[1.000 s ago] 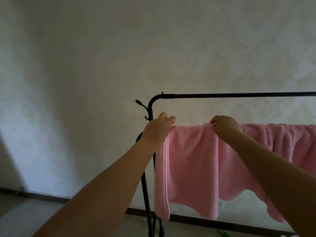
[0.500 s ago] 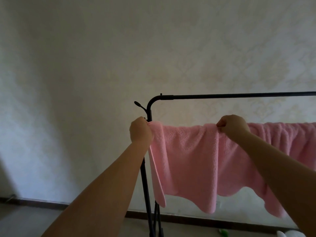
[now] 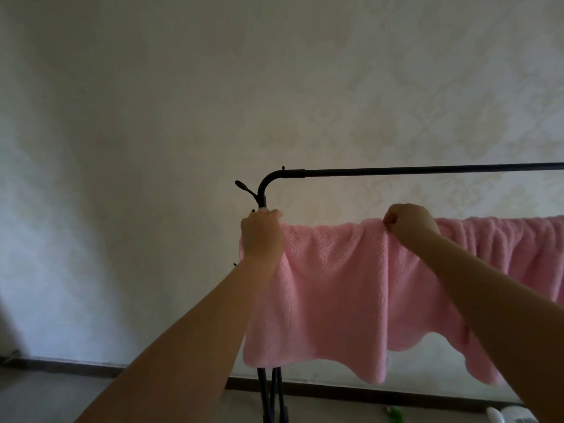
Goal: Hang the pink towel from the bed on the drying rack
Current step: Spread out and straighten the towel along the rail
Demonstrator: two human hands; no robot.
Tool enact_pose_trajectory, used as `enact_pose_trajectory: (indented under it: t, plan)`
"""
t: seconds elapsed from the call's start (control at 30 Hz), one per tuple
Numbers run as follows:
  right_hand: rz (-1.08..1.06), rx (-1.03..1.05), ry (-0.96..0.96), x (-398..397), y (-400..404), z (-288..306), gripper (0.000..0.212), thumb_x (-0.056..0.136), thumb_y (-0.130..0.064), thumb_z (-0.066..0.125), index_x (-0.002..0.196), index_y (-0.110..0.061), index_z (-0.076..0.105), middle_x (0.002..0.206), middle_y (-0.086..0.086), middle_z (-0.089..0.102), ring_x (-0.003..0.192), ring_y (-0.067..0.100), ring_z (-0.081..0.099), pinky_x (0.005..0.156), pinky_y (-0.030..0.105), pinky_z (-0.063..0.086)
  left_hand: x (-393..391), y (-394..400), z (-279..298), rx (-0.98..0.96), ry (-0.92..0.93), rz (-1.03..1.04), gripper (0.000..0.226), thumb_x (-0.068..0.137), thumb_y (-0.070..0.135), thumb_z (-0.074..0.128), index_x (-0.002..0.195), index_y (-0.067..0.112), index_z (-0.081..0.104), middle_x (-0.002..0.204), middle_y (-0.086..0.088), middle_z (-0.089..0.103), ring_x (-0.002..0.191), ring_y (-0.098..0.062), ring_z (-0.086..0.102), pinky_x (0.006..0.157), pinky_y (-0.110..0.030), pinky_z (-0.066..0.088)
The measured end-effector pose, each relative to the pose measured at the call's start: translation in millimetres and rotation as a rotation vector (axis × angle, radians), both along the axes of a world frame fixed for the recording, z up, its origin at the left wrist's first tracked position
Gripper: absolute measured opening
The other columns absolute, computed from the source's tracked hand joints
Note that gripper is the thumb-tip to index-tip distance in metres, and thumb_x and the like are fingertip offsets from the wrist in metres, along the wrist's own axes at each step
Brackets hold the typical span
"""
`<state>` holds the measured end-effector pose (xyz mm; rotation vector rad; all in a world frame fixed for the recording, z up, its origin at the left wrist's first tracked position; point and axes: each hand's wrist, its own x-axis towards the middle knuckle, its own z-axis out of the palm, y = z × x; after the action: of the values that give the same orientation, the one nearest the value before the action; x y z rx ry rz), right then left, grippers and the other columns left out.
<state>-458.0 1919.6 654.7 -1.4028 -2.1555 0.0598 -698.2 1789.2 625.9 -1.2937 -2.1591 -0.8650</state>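
Observation:
The pink towel hangs draped over a lower rail of the black drying rack, spreading to the right edge of the view. My left hand grips the towel's left top corner beside the rack's upright post. My right hand pinches the towel's top edge further right, where the fabric bunches into folds. The lower rail itself is hidden under the towel. The rack's top bar runs bare above both hands.
A pale patterned wall stands close behind the rack, with a dark skirting board along the floor. A small hook sticks out left of the post. A green item and a white object lie on the floor.
My left hand has pulled the towel's left corner leftwards to the post, spreading the fabric flatter along the rail. My right hand stayed almost in place on the top edge.

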Motion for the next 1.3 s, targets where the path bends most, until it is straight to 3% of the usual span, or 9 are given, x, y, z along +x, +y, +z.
enact_pose_trajectory:
  t: [0.07, 0.2, 0.43, 0.6, 0.77, 1.0, 1.13, 1.3]
  plan:
    - [-0.014, 0.002, -0.004, 3.0, 0.4, -1.4, 0.024, 0.092, -0.003, 0.050, 0.100, -0.013, 0.071, 0.100, 0.007, 0.069, 0.089, 0.023, 0.063, 0.077, 0.033, 0.053, 19.0, 10.5, -0.7, -0.055, 0.007, -0.061, 0.037, 0.093, 0.006, 0.043, 0.124, 0.017, 0.060, 0.113, -0.009, 0.063, 0.103, -0.028, 0.059, 0.089, -0.040, 0.048]
    - [-0.070, 0.003, -0.003, 17.5, 7.2, -5.3, 0.022, 0.093, -0.002, 0.049, 0.100, -0.013, 0.067, 0.093, 0.006, 0.066, 0.078, 0.020, 0.059, 0.069, 0.029, 0.047, 41.2, 20.5, -6.6, -0.220, 0.024, 0.045, 0.025, 0.096, 0.015, 0.041, 0.113, 0.014, 0.059, 0.112, -0.011, 0.059, 0.108, -0.030, 0.052, 0.093, -0.045, 0.044]
    - [-0.151, 0.065, 0.004, 75.3, 35.3, -11.1, 0.015, 0.094, -0.008, 0.050, 0.095, -0.009, 0.065, 0.086, 0.008, 0.065, 0.075, 0.022, 0.056, 0.068, 0.032, 0.046, 50.6, 22.1, -15.1, -0.261, 0.030, 0.057, 0.022, 0.095, 0.014, 0.044, 0.109, 0.019, 0.059, 0.129, -0.013, 0.050, 0.127, -0.032, 0.037, 0.110, -0.053, 0.027]
    - [-0.237, 0.074, -0.042, 103.4, 51.6, -15.0, 0.014, 0.094, -0.003, 0.045, 0.103, -0.004, 0.056, 0.088, 0.011, 0.061, 0.079, 0.027, 0.061, 0.065, 0.034, 0.046, 64.5, 32.0, -8.4, -0.369, 0.078, 0.044, 0.025, 0.095, 0.023, 0.040, 0.113, 0.029, 0.056, 0.113, -0.005, 0.057, 0.115, -0.030, 0.046, 0.103, -0.056, 0.029]
    - [-0.300, 0.084, -0.016, 123.0, 68.1, -18.6, 0.024, 0.094, -0.002, 0.043, 0.115, 0.003, 0.051, 0.108, 0.022, 0.061, 0.098, 0.036, 0.061, 0.076, 0.040, 0.051, 96.7, 50.5, -5.9, -0.400, 0.071, -0.007, 0.018, 0.098, 0.029, 0.035, 0.088, 0.035, 0.050, 0.092, 0.004, 0.056, 0.099, -0.025, 0.051, 0.107, -0.062, 0.017]
    - [-0.177, 0.130, -0.118, 136.3, 77.3, -14.1, 0.022, 0.095, -0.005, 0.040, 0.114, -0.003, 0.051, 0.102, 0.015, 0.060, 0.094, 0.030, 0.060, 0.068, 0.036, 0.045, 102.9, 54.8, -7.7, -0.508, 0.036, 0.110, 0.023, 0.097, 0.040, 0.032, 0.112, 0.031, 0.048, 0.117, -0.008, 0.055, 0.117, -0.032, 0.046, 0.105, -0.061, 0.025]
    - [-0.109, 0.257, -0.211, 144.8, 80.3, -23.2, 0.014, 0.095, -0.009, 0.046, 0.107, -0.009, 0.053, 0.084, 0.005, 0.050, 0.076, 0.020, 0.049, 0.066, 0.030, 0.042, 96.0, 61.4, -2.0, -0.584, -0.062, 0.190, 0.047, 0.098, 0.048, 0.018, 0.135, 0.029, 0.040, 0.135, -0.014, 0.048, 0.129, -0.036, 0.038, 0.109, -0.064, 0.015]
    - [-0.010, 0.188, -0.102, 160.9, 92.8, -23.2, 0.017, 0.096, -0.016, 0.046, 0.105, -0.020, 0.060, 0.094, 0.003, 0.058, 0.082, 0.019, 0.053, 0.067, 0.031, 0.043, 102.1, 71.5, 3.1, -0.660, -0.104, 0.199, 0.049, 0.097, 0.045, 0.016, 0.143, 0.036, 0.032, 0.145, -0.010, 0.042, 0.133, -0.038, 0.033, 0.108, -0.068, 0.008]
